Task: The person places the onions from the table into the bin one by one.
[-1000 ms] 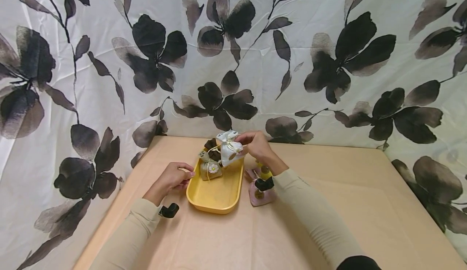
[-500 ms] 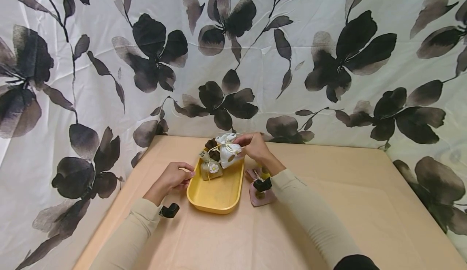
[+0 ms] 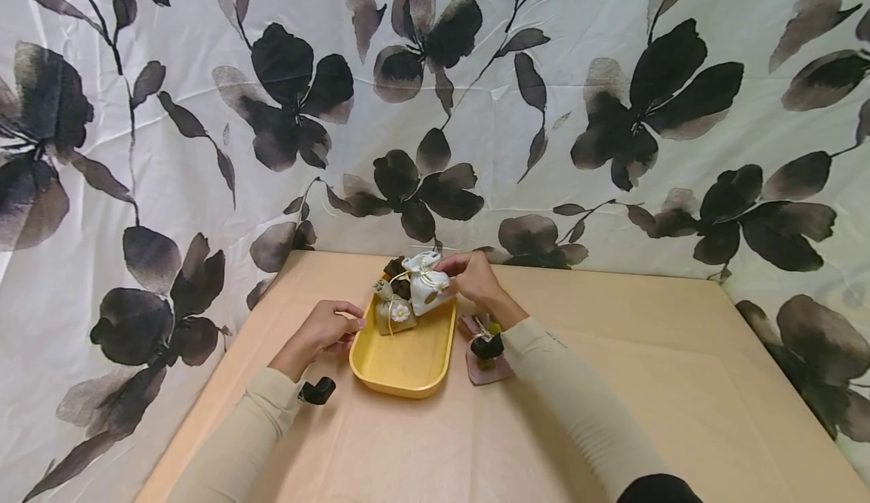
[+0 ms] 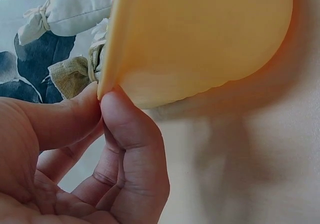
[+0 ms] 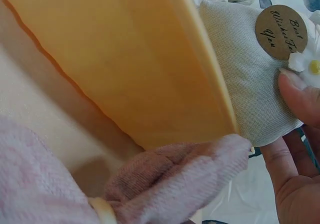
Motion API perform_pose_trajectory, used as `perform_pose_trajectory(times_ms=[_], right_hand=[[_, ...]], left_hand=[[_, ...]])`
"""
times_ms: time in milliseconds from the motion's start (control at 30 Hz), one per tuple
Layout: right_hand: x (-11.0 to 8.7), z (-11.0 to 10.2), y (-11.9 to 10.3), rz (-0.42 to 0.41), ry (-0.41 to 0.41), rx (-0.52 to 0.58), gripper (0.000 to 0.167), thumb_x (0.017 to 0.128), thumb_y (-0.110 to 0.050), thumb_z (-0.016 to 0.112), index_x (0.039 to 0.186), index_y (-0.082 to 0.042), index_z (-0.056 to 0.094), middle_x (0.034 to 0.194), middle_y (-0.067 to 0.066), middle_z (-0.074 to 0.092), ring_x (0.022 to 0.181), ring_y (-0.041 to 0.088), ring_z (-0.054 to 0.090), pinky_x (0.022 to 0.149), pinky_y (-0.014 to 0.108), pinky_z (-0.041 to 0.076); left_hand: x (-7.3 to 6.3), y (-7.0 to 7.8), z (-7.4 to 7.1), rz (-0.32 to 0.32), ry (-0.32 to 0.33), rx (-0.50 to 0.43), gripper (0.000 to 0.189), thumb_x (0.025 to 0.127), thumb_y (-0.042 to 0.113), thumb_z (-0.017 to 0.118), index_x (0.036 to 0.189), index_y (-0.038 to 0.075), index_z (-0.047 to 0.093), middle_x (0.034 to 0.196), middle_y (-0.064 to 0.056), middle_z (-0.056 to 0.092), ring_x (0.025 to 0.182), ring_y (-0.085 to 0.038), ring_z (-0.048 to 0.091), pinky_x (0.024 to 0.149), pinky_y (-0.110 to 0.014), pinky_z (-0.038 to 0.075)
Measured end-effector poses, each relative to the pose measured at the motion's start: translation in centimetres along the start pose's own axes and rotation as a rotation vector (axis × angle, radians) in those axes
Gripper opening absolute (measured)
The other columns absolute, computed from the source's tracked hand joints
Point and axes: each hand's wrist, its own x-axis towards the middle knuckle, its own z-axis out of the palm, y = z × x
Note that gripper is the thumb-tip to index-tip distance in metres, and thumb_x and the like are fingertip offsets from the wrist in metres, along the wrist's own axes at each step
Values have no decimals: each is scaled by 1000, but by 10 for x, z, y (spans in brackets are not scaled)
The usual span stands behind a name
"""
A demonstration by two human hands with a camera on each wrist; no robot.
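Note:
My left hand pinches the left rim of a yellow tray; in the left wrist view, thumb and forefinger meet on its edge. With my right hand I hold a small white drawstring pouch over the tray's far right part. Close up in the right wrist view, that pouch has a round "Best Wishes For You" label and a white flower, and my thumb presses its side. A beige pouch with a white flower stands inside the tray, a dark brown pouch behind it.
A pink pouch lies on the table just right of the tray, under my right wrist. Something yellow shows behind it, mostly hidden by my forearm. A floral cloth hangs along the table's back edge.
The white pouch and my right hand have come down slightly toward the tray. My left hand keeps its place on the rim.

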Motion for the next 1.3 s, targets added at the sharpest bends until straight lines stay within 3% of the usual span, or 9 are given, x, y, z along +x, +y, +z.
perform_pose_trajectory(times_ms=[300,633,767,933,1033,1100,1167,1233,1300], right_hand=[[4,3,8,-55,-1,-55,44,64,27,67,97,3,81,102,19,79,82,11,69,73,20,57],[5,5,15,-75,-21,-75,47,63,25,60,96,-1,81,106,16,78,86,13,68,74,21,56],[5,8,15,-117,-30,-166,47,61,24,61,95,-2,81,105,14,78,89,17,70,77,27,60],[0,6,11,-113,-19,-476,44,66,14,62,98,-9,83,107,7,80,98,20,70,83,29,57],[-5,0,7,-51,-17,-553,48,69,9,59,105,-12,83,117,7,77,81,22,62,65,29,46],[-9,-8,4,-27,-8,-549,46,74,7,59,110,-11,82,121,9,75,79,22,60,64,29,46],[-15,-18,1,-16,-5,-490,40,81,4,63,114,-10,80,123,12,74,81,26,62,64,33,53],[-21,-29,-1,-29,-4,-457,32,87,-1,67,117,-9,79,122,14,74,97,29,68,80,39,61],[-28,-41,-2,-43,-13,-408,28,90,-4,71,117,-7,78,121,15,75,110,31,69,92,45,61]], left_hand=[[1,1,0,-6,-5,-6,28,98,10,71,124,2,70,73,-6,65,54,-10,57,53,-25,53],[1,3,0,-11,1,-7,26,99,10,70,123,2,70,75,-7,65,55,-10,57,54,-25,54],[0,3,1,-16,5,-21,24,99,8,70,122,2,70,74,-6,65,55,-10,56,52,-24,52],[0,2,4,-17,2,-12,25,99,10,70,122,2,70,73,-6,65,55,-10,56,52,-24,52],[-1,3,5,-19,8,-5,25,98,10,70,122,2,71,75,-7,65,55,-10,57,54,-25,53],[-1,3,5,-21,13,1,25,99,11,70,122,3,71,76,-8,66,56,-11,58,55,-25,54],[-1,3,4,-22,17,6,25,99,11,70,122,3,71,78,-8,67,57,-11,58,55,-26,54],[-1,3,4,-22,17,9,25,99,11,70,123,3,70,78,-8,67,58,-11,58,55,-26,54],[-1,4,3,-20,17,6,26,99,11,70,123,2,70,80,-8,67,58,-11,58,55,-25,54]])
